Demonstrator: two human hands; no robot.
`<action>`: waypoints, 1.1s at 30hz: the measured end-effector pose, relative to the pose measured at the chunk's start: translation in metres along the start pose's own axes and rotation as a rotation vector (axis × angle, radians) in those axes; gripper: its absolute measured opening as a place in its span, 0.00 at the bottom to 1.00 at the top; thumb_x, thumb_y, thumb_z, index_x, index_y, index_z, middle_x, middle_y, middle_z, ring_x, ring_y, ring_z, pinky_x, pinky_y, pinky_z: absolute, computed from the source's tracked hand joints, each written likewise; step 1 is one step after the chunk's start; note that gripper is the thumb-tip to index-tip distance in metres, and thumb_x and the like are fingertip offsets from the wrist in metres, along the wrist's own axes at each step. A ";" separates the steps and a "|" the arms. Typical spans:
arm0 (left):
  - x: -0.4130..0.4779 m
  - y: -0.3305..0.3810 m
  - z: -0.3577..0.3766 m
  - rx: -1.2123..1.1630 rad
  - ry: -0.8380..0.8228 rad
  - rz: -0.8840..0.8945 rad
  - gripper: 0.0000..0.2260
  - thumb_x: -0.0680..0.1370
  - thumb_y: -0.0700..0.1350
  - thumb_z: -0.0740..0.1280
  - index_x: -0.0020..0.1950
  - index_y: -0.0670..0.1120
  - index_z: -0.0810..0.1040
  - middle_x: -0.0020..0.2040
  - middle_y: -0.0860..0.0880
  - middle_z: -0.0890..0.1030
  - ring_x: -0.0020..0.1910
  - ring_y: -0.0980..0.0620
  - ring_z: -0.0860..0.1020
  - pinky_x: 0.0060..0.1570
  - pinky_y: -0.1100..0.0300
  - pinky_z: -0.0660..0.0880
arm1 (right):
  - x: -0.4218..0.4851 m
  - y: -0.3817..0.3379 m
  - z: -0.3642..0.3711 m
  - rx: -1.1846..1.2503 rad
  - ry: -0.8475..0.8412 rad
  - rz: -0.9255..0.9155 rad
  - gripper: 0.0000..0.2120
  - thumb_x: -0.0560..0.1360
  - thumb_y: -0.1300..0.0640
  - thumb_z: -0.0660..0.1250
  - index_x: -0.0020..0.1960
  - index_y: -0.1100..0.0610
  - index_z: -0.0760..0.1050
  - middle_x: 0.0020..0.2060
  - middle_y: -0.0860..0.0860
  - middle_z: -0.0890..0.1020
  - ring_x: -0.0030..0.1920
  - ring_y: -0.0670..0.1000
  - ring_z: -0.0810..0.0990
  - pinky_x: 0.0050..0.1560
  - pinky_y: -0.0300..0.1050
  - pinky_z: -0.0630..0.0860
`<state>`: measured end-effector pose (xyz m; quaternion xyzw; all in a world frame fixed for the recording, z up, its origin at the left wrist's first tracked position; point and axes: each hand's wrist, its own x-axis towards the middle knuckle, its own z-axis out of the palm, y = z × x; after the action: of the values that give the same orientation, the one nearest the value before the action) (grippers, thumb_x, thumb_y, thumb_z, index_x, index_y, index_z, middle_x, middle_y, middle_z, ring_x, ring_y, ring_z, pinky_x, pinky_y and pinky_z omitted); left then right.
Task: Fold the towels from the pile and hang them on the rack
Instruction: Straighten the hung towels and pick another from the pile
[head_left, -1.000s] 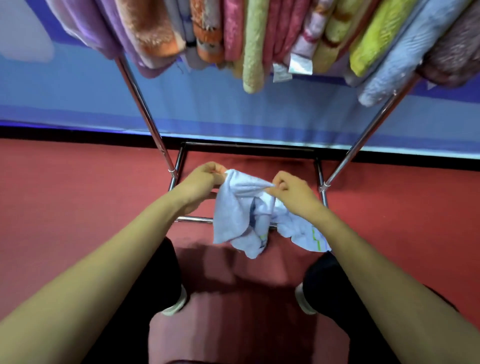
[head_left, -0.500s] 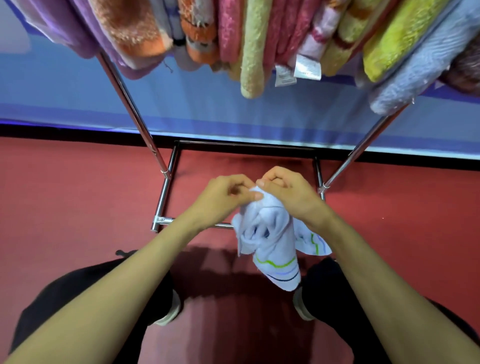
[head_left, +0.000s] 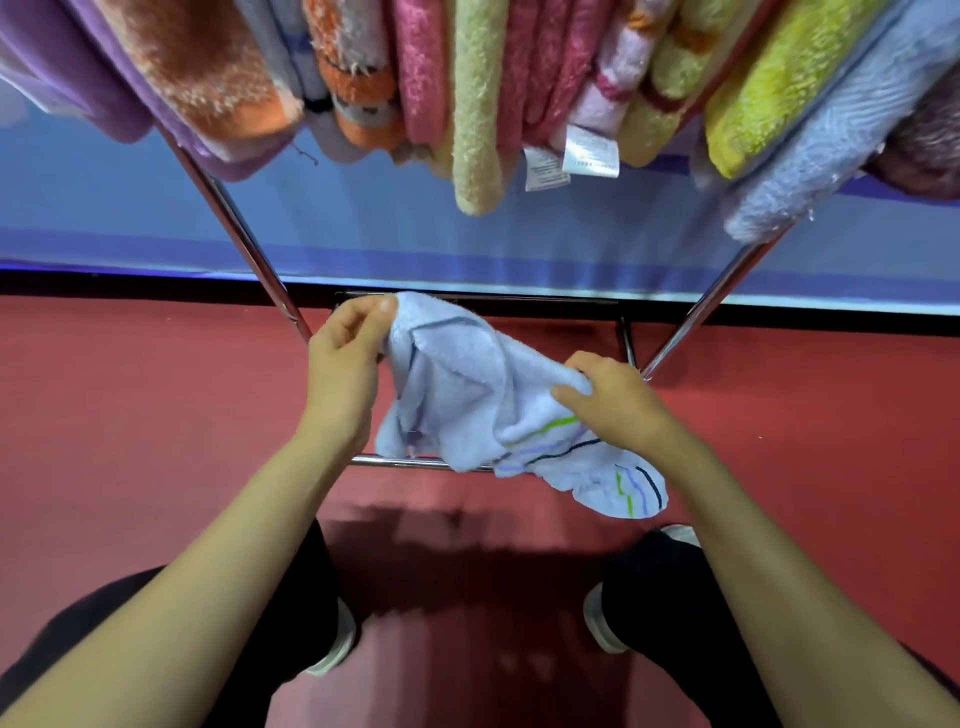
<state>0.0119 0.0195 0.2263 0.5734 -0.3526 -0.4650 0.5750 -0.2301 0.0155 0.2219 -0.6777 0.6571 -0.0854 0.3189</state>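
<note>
The step in hand looks like opening out a pale blue towel (head_left: 467, 395) so it can be folded. To do it well, each hand should work along to a true corner of one edge, pull that edge taut and level, and let the rest drop flat before bringing the halves together; a fold made on a bunched cloth will hang lumpy.

The left hand (head_left: 345, 364) pinches the towel's upper corner between thumb and fingers (head_left: 382, 306), clenched on the cloth. The right hand (head_left: 610, 402), lower, grips a gathered edge with its fingers curled over the fabric.

The towel hangs in the air between the two hands, in front of the rack (head_left: 249, 249) and below the row of hung towels (head_left: 478, 104) that crowd its top rail. It is crumpled and twisted, soft terry, light blue with thin green, lilac and dark stripes near one end, which droops below the right hand. Its lower folds hang across the rack's front base bar (head_left: 374, 460); whether they touch it cannot be told.
</note>
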 end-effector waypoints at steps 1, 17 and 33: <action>0.003 -0.004 -0.002 0.119 0.016 -0.013 0.06 0.79 0.43 0.66 0.41 0.47 0.77 0.35 0.51 0.76 0.36 0.55 0.71 0.41 0.62 0.70 | 0.001 0.001 -0.002 0.043 0.036 -0.010 0.03 0.76 0.57 0.66 0.45 0.52 0.72 0.37 0.49 0.77 0.40 0.52 0.74 0.38 0.43 0.64; -0.028 -0.019 0.026 0.417 -0.549 0.025 0.11 0.70 0.51 0.74 0.46 0.48 0.78 0.42 0.47 0.82 0.43 0.52 0.80 0.50 0.55 0.77 | 0.003 -0.028 0.012 0.642 0.028 -0.119 0.02 0.75 0.59 0.70 0.43 0.57 0.79 0.37 0.47 0.81 0.40 0.47 0.77 0.47 0.46 0.74; -0.020 0.003 0.026 0.016 -0.210 -0.102 0.08 0.75 0.36 0.70 0.37 0.46 0.76 0.31 0.51 0.77 0.31 0.55 0.74 0.37 0.61 0.74 | -0.003 -0.017 -0.014 0.659 -0.304 0.156 0.23 0.71 0.61 0.74 0.62 0.55 0.70 0.43 0.54 0.81 0.45 0.51 0.80 0.58 0.51 0.75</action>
<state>-0.0186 0.0296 0.2339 0.5432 -0.3853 -0.5483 0.5058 -0.2233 0.0129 0.2430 -0.4916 0.5891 -0.1663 0.6194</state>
